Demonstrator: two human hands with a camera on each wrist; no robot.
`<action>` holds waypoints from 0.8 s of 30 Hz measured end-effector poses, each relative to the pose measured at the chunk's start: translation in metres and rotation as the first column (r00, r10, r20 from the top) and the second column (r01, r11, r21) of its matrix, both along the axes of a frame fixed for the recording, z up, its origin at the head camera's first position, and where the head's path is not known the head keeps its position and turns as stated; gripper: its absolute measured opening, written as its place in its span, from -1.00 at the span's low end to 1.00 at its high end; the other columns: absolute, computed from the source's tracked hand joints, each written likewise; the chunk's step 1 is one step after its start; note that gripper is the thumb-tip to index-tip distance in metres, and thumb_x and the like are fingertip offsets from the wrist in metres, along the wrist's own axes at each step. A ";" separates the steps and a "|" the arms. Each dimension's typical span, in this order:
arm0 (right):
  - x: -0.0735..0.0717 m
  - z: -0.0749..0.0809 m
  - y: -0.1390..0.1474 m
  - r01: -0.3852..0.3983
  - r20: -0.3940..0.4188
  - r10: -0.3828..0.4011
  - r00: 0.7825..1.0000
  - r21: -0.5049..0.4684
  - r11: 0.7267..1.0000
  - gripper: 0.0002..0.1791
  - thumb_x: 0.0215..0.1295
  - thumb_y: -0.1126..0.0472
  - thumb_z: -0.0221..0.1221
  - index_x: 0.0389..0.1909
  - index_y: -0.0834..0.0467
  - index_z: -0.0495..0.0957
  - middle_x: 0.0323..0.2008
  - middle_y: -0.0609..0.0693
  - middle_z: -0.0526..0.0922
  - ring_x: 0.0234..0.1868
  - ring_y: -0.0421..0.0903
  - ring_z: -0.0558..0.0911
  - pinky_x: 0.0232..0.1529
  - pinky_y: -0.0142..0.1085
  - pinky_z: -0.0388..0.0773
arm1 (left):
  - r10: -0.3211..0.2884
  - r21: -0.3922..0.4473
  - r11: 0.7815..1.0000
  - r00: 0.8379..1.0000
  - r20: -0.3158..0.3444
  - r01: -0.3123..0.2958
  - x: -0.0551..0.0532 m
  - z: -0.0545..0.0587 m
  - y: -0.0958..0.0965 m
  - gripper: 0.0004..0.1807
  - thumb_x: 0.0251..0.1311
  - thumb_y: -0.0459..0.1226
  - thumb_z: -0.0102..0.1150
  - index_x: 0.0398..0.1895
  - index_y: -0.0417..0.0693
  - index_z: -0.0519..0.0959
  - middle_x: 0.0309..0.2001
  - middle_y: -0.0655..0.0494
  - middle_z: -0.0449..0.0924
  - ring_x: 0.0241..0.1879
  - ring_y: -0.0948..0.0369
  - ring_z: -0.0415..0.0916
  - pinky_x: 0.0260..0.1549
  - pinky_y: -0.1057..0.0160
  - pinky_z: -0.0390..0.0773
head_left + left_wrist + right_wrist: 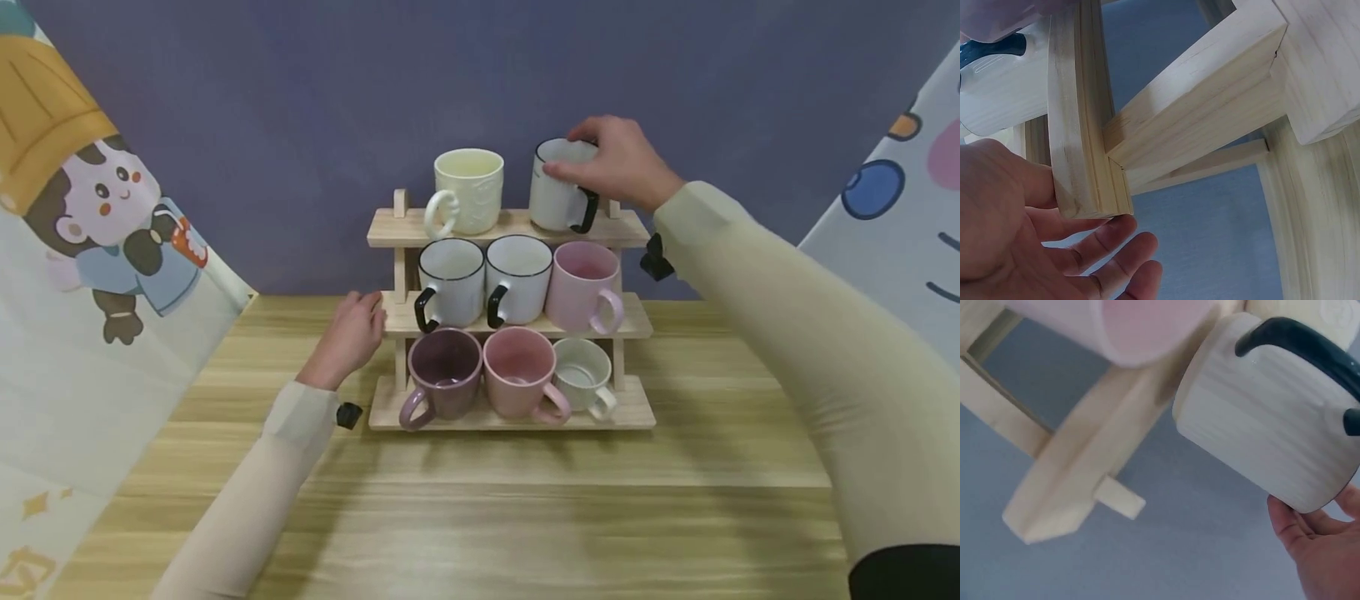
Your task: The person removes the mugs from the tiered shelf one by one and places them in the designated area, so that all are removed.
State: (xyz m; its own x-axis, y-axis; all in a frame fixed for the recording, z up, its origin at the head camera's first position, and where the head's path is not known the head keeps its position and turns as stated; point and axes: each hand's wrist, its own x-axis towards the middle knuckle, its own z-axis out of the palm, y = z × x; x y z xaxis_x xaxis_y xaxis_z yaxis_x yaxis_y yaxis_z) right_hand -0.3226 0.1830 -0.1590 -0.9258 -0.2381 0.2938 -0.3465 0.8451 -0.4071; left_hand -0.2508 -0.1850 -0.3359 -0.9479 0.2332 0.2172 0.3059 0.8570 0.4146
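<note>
My right hand (618,162) grips a white mug (555,196) with a black rim and black handle by its rim, at the right of the top shelf. In the right wrist view the mug (1266,419) has its dark handle up, the fingers at its rim; whether its base bears on the shelf I cannot tell. My left hand (348,337) holds the left end of the middle shelf on a three-tier wooden rack (637,321). In the left wrist view, thumb and index finger are around the shelf end (1085,187), the other fingers loosely bent.
A cream mug (480,196) stands on the top shelf. Below are two white mugs (453,287) and a pink mug (581,287); a purple mug (442,379), a rose mug (517,379) and a small pale cup (581,375) fill the bottom. The rack stands on a wooden table (480,517).
</note>
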 end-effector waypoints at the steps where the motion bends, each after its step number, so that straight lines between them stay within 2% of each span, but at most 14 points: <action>1: 0.001 0.002 0.003 0.012 -0.016 -0.012 1.000 -0.006 1.000 -0.12 0.13 -0.32 0.12 0.30 0.23 0.32 0.20 0.17 0.40 0.14 0.10 0.40 0.06 0.00 0.40 | -0.004 0.001 1.000 1.000 0.005 0.004 0.000 0.000 0.000 -0.52 0.43 -0.29 -0.22 0.28 -0.49 0.23 0.03 -0.38 0.33 0.00 -0.16 0.29 0.06 -0.10 0.32; 6: 0.008 0.009 0.018 0.039 -0.095 -0.043 0.995 -0.044 0.998 -0.19 0.12 -0.30 0.14 0.25 0.19 0.39 0.11 0.14 0.46 0.02 0.04 0.43 -0.05 -0.04 0.44 | 0.002 -0.005 1.000 1.000 0.029 -0.002 -0.002 0.003 0.000 -0.51 0.44 -0.28 -0.22 0.28 -0.48 0.22 0.07 -0.38 0.30 0.06 -0.20 0.24 0.10 -0.13 0.27; 11: 0.015 0.013 0.038 0.053 -0.109 -0.060 0.992 -0.069 0.996 -0.19 0.11 -0.28 0.16 0.25 0.18 0.39 0.09 0.14 0.47 -0.03 0.04 0.43 -0.13 -0.05 0.43 | 0.016 -0.018 1.000 1.000 0.008 -0.015 -0.001 0.006 -0.005 -0.52 0.43 -0.30 -0.22 0.26 -0.51 0.23 0.08 -0.41 0.29 0.06 -0.23 0.22 0.11 -0.15 0.25; 17: 0.022 0.012 0.068 0.083 -0.062 -0.085 0.994 -0.027 0.996 -0.14 0.10 -0.27 0.19 0.29 0.23 0.33 0.14 0.21 0.41 -0.01 0.13 0.40 -0.17 -0.02 0.40 | 0.033 -0.038 0.999 0.999 0.004 -0.033 0.001 0.005 -0.009 -0.53 0.43 -0.30 -0.22 0.26 -0.50 0.23 0.05 -0.40 0.30 0.00 -0.21 0.23 0.07 -0.14 0.24; 24: 0.026 0.010 0.108 0.133 0.037 -0.135 0.990 0.058 0.989 -0.05 0.12 -0.25 0.20 0.37 0.29 0.19 0.21 0.37 0.29 0.09 0.30 0.31 -0.04 0.23 0.32 | 0.032 -0.060 0.998 0.999 -0.006 -0.032 0.001 0.003 -0.009 -0.53 0.43 -0.29 -0.22 0.25 -0.50 0.25 0.04 -0.39 0.32 -0.03 -0.20 0.24 0.05 -0.12 0.24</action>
State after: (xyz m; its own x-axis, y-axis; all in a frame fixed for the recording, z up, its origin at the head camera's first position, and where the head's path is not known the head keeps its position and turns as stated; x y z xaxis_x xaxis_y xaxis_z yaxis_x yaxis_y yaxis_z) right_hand -0.2963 0.2906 -0.1494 -0.9614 -0.1260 0.2446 -0.2127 0.9043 -0.3700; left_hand -0.2495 -0.1938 -0.3329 -0.9539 0.2155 0.2088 0.2799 0.8897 0.3606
